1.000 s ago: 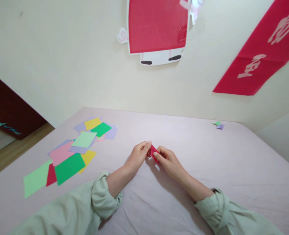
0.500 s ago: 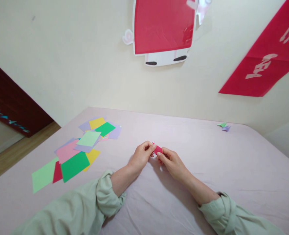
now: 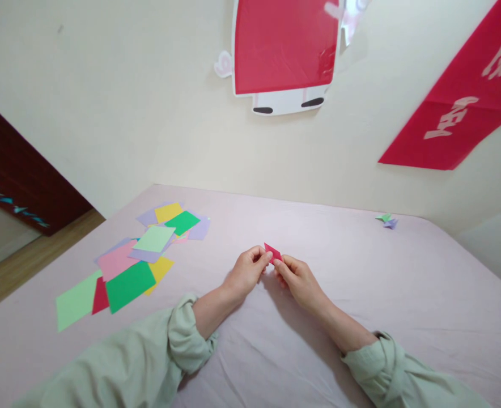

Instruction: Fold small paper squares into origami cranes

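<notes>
A small folded red paper (image 3: 272,251) is pinched between my two hands over the pale pink sheet (image 3: 361,294). My left hand (image 3: 247,271) grips its left end with thumb and fingers closed. My right hand (image 3: 298,277) pinches its right lower end, fingers curled. Both forearms rest on the sheet, with pale green sleeves rolled up. The paper's upper corner sticks out above my fingertips.
A loose pile of coloured paper squares (image 3: 135,258), green, yellow, pink, lilac and red, lies to the left. Two small folded pieces (image 3: 387,220), green and lilac, sit far right near the wall. Red posters (image 3: 284,48) hang on the cream wall. Wooden floor (image 3: 16,272) shows at left.
The red paper has been turned and folded smaller between my fingers, and its tip now points up. My hands stayed in place. The camera view shifted slightly.
</notes>
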Action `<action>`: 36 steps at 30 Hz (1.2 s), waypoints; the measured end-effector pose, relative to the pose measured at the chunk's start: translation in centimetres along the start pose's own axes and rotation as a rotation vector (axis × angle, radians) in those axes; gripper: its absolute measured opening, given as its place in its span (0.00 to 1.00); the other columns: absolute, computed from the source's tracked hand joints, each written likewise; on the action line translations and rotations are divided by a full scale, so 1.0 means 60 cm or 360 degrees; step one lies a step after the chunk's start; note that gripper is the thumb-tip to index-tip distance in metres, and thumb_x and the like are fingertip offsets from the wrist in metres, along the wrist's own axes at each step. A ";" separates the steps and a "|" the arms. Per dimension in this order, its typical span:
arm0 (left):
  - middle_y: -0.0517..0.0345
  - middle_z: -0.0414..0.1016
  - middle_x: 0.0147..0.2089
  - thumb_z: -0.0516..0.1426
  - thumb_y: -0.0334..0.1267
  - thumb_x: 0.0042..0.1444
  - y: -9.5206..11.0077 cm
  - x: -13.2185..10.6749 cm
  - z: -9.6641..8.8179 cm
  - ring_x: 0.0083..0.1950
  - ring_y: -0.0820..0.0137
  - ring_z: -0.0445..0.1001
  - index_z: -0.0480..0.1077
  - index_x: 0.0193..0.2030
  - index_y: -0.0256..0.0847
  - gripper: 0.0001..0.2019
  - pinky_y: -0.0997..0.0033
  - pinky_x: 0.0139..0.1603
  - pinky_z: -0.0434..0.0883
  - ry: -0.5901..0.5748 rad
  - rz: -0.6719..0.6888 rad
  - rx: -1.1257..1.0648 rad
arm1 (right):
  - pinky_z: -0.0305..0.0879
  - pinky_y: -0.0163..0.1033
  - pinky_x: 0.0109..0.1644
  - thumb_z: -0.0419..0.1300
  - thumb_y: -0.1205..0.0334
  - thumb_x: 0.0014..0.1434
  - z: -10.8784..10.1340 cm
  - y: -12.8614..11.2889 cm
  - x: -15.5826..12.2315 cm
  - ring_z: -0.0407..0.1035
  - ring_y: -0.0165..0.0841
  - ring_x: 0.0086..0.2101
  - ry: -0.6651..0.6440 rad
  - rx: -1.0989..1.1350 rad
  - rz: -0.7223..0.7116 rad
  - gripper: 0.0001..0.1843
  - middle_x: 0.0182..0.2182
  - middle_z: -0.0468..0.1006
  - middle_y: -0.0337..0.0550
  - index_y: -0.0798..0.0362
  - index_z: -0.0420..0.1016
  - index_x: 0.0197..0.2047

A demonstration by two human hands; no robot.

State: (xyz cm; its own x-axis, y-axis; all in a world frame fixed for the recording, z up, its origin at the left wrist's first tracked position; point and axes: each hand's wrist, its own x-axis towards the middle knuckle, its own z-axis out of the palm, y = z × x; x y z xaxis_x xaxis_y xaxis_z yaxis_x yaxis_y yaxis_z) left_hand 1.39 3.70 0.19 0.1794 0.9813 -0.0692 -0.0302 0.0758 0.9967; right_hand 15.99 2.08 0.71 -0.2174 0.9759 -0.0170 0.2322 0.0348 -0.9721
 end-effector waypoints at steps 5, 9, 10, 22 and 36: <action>0.65 0.63 0.23 0.57 0.50 0.54 0.002 0.003 -0.004 0.24 0.77 0.60 0.64 0.27 0.38 0.17 0.76 0.28 0.58 -0.0001 -0.0012 -0.0074 | 0.54 0.33 0.24 0.52 0.45 0.61 -0.003 0.003 -0.004 0.58 0.27 0.20 -0.0055 0.0018 -0.0020 0.21 0.19 0.64 0.34 0.53 0.67 0.27; 0.61 0.68 0.27 0.60 0.50 0.52 0.008 0.004 -0.005 0.30 0.74 0.65 0.67 0.29 0.37 0.16 0.74 0.34 0.63 -0.0172 -0.0028 -0.0209 | 0.53 0.33 0.25 0.51 0.47 0.62 -0.004 0.000 -0.007 0.57 0.27 0.21 -0.0075 -0.0056 -0.0057 0.21 0.18 0.63 0.33 0.53 0.66 0.25; 0.61 0.68 0.27 0.61 0.49 0.51 0.009 0.005 -0.006 0.30 0.74 0.65 0.67 0.29 0.37 0.15 0.73 0.34 0.62 -0.0186 -0.0035 -0.0223 | 0.54 0.33 0.26 0.51 0.48 0.62 -0.003 -0.002 -0.008 0.57 0.27 0.21 -0.0083 -0.0062 -0.0066 0.21 0.19 0.63 0.33 0.53 0.66 0.25; 0.62 0.68 0.27 0.61 0.48 0.50 0.009 0.002 -0.003 0.30 0.75 0.64 0.67 0.27 0.37 0.15 0.74 0.35 0.62 -0.0084 -0.0033 -0.0204 | 0.51 0.33 0.27 0.50 0.48 0.64 -0.003 -0.010 -0.006 0.55 0.27 0.22 0.0069 -0.0267 -0.0134 0.24 0.17 0.59 0.33 0.52 0.59 0.20; 0.59 0.71 0.25 0.59 0.49 0.51 -0.005 0.007 -0.006 0.28 0.74 0.67 0.72 0.27 0.35 0.16 0.74 0.33 0.65 0.0066 -0.0104 -0.0150 | 0.60 0.38 0.39 0.53 0.63 0.63 -0.016 -0.012 -0.013 0.64 0.35 0.35 0.0415 -0.1057 -0.0794 0.06 0.33 0.71 0.44 0.52 0.68 0.34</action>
State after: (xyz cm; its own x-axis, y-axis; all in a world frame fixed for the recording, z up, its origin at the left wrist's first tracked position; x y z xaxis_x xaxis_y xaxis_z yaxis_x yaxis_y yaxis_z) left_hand 1.14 4.12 -0.16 0.1430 0.9801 -0.1375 -0.1125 0.1542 0.9816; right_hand 16.92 1.49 1.65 -0.2358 0.8287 0.5076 0.6904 0.5104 -0.5126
